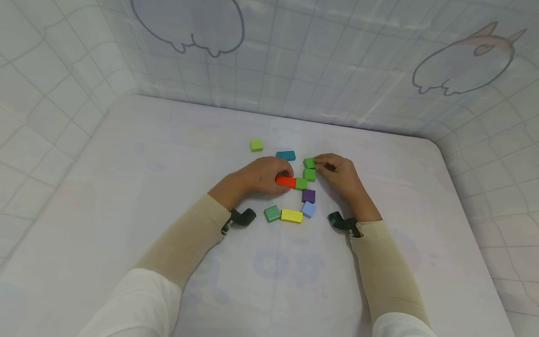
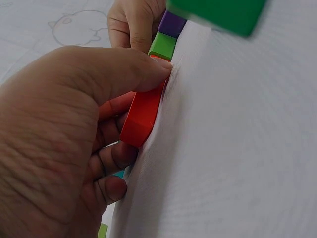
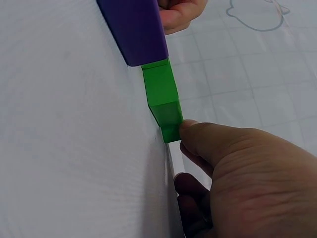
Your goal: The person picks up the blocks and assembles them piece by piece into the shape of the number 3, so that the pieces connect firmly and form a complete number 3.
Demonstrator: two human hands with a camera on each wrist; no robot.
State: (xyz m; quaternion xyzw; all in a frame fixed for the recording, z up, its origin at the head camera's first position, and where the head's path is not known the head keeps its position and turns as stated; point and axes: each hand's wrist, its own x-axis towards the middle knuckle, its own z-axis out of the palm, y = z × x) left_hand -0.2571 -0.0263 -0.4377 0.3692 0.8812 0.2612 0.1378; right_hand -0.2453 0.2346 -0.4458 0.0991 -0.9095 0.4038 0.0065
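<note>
My left hand (image 1: 269,175) pinches a red rectangular block (image 2: 146,109), thumb on its near side and fingers behind. The red block's right end meets a small green block (image 1: 301,183). My right hand (image 1: 340,175) holds the right edge of another green block (image 1: 309,163) between thumb and forefinger; in the right wrist view the forefinger is mostly hidden. Just nearer than that block lies a third green block (image 1: 309,175). A purple block (image 1: 309,195) sits below the green ones, with a light blue block (image 1: 309,209) after it.
A yellow block (image 1: 291,216) and a darker green block (image 1: 272,213) lie in the near row. Beyond my left hand are a teal block (image 1: 286,155) and a lime block (image 1: 256,145). A patterned cloth wall (image 1: 294,70) rises behind the white surface (image 1: 269,290).
</note>
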